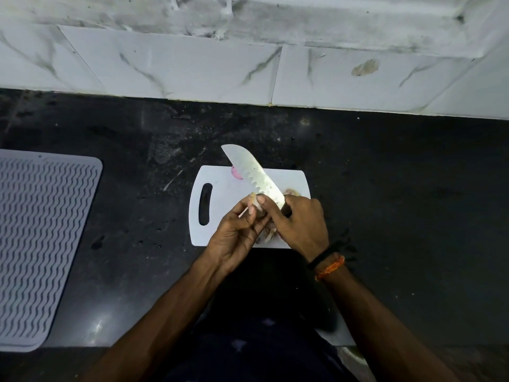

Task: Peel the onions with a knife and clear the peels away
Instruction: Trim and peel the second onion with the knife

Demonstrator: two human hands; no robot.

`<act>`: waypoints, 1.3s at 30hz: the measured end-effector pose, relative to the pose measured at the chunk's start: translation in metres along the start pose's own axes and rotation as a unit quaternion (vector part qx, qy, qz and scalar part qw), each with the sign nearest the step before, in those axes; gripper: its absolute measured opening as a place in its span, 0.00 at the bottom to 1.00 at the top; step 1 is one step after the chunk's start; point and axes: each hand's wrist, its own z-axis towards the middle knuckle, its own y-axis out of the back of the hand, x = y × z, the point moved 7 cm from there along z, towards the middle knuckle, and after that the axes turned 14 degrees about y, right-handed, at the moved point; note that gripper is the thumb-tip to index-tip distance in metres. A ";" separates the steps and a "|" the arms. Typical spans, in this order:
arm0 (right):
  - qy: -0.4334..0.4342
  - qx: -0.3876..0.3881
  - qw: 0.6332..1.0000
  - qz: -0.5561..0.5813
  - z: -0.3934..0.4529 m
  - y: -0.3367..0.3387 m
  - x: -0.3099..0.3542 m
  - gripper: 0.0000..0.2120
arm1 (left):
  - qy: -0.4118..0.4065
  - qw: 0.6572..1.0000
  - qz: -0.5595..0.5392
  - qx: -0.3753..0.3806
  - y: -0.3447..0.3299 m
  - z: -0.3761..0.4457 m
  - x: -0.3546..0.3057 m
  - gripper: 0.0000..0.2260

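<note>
head | left hand (237, 230) fingers pinch onion (257, 206) | right hand (300, 224) grips knife (253, 172)

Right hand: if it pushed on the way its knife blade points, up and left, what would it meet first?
Likely nothing on the board: the right hand holds the knife with its tip already beyond the far edge. Past that lies bare counter, then the tiled wall. Blade height is unclear.

left hand (237, 230) curled, right hand (300, 224) gripping (wristbands)
</note>
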 end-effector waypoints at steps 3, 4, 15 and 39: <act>0.017 0.017 0.995 0.092 -0.001 0.002 0.009 0.23 | -0.011 1.000 -0.003 0.023 -0.006 0.000 -0.003 0.27; 0.005 0.011 0.991 0.133 -0.002 0.004 0.008 0.22 | -0.017 0.999 -0.010 0.034 -0.007 0.000 -0.004 0.35; 0.009 0.021 1.000 0.007 0.003 0.029 -0.010 0.29 | 0.026 0.998 -0.028 0.053 -0.006 -0.004 -0.001 0.31; 0.175 0.097 0.976 -0.087 0.021 0.029 0.006 0.28 | 0.031 0.975 0.169 -0.139 -0.003 -0.017 -0.018 0.12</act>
